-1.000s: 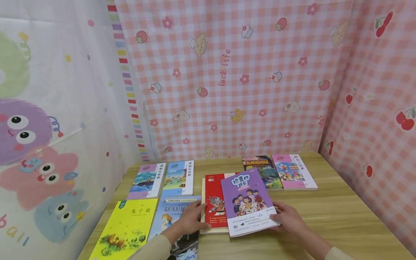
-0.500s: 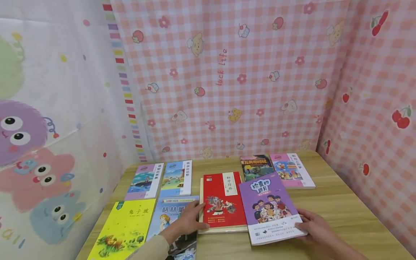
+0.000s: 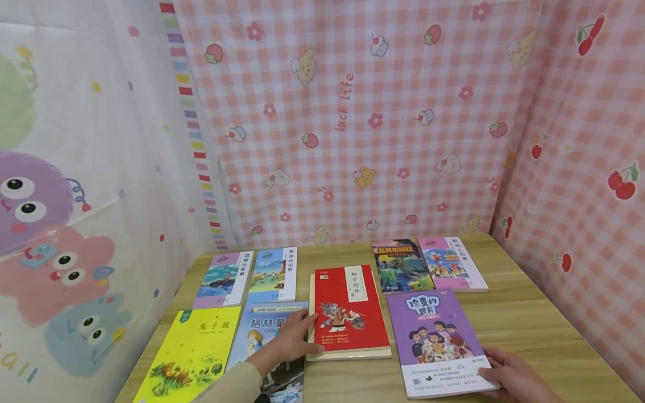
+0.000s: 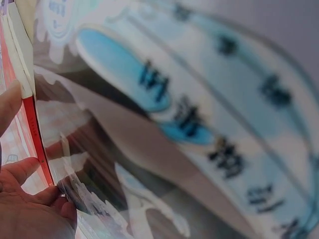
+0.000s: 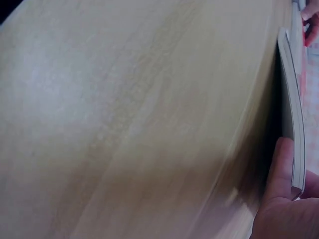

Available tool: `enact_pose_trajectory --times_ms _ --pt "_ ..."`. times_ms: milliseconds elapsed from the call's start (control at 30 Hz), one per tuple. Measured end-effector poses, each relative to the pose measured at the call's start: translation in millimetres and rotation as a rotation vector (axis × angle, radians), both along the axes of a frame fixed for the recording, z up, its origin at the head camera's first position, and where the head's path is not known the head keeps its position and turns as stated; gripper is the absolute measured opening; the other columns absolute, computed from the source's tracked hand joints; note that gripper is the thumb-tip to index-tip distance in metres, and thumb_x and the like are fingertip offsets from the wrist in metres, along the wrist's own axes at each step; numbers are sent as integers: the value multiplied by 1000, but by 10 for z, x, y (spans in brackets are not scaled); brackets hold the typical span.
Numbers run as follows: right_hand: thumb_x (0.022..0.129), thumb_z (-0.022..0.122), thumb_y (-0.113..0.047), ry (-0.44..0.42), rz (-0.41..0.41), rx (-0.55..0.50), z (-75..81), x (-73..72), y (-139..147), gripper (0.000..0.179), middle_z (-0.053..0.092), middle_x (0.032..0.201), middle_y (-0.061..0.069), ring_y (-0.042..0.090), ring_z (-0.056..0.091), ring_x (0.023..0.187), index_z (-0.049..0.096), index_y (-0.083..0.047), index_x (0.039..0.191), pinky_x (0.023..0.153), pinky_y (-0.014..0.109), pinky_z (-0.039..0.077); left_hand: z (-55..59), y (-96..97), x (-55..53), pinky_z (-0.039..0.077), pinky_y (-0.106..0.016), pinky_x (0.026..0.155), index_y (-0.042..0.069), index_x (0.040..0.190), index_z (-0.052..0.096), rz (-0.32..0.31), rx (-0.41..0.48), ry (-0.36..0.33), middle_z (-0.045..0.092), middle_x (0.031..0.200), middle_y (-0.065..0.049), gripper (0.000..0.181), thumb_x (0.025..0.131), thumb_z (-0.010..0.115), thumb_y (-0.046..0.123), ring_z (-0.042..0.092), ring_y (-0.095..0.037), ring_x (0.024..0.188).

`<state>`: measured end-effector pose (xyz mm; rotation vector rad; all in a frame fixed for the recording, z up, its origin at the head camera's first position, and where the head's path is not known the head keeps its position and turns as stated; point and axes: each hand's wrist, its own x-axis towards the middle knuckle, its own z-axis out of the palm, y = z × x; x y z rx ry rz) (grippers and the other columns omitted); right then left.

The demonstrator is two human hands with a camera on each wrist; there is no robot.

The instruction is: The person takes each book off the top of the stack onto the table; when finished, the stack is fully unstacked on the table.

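Observation:
In the head view my left hand (image 3: 294,337) touches the left edge of a red book (image 3: 347,316), which lies on another pale-edged book. The left wrist view shows fingertips against the red spine (image 4: 37,134). My right hand (image 3: 516,376) pinches the lower right edge of a purple book (image 3: 438,338) with children on its cover, thumb on top. In the right wrist view this book (image 5: 294,109) is seen edge-on, close above the wooden table (image 5: 124,124). Under my left forearm lies a blue-grey book (image 3: 257,330), partly covered.
A yellow book (image 3: 188,352) lies at the front left. Behind it are a pink-edged book (image 3: 221,280) and a blue one (image 3: 274,274). A dark green book (image 3: 403,267) and a pink book (image 3: 450,263) lie at the back right. Patterned curtains (image 3: 353,129) enclose the table.
My right hand has carried the purple book right and towards me, off the red book, uncovering it and the dark green book. My left hand has stayed at the red book's edge.

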<state>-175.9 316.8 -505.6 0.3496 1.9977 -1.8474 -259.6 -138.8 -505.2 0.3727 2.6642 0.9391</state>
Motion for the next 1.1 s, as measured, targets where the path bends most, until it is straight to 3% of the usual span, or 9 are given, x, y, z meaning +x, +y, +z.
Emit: enact_pose_trajectory --times_ms 100,233,367,667,900,1100 --pt "96 57 -1 51 34 180 -4 -38 -44 63 56 123 32 27 61 99 22 25 142 86 46 54 -11 5 -2 19 -69 110 7 150 43 -4 -6 9 28 156 -22 79 84 81 31 20 -47 142" --pt "94 62 -11 131 86 440 65 -113 -98 67 40 139 41 48 51 120 28 23 141 99 57 43 -13 5 -9 20 -68 110 7 150 43 -12 -11 8 28 156 -22 79 84 80 32 21 -46 142" --pt "96 59 -19 184 93 511 196 -171 -173 71 29 147 41 57 32 133 24 18 146 105 64 33 -8 4 -9 20 -69 110 8 151 42 -18 -8 1 26 156 -22 80 85 80 33 20 -46 143" --pt "97 58 -10 242 42 367 334 -386 -724 62 37 146 34 50 41 131 30 13 147 103 56 42 6 -20 2 22 -69 109 8 151 42 -6 3 -2 27 156 -20 81 84 80 34 21 -45 142" --pt "96 56 -3 259 42 224 261 -648 -1202 54 47 140 32 44 54 122 37 14 144 98 52 48 21 -59 -7 23 -68 109 4 149 42 -32 31 -3 28 156 -21 80 84 80 31 21 -45 142" --pt "93 58 -1 239 17 185 141 -782 -1464 53 51 135 35 43 59 116 41 15 141 96 50 50 41 -102 -24 25 -66 110 -2 147 42 -101 33 3 28 155 -23 74 87 77 23 22 -46 141"
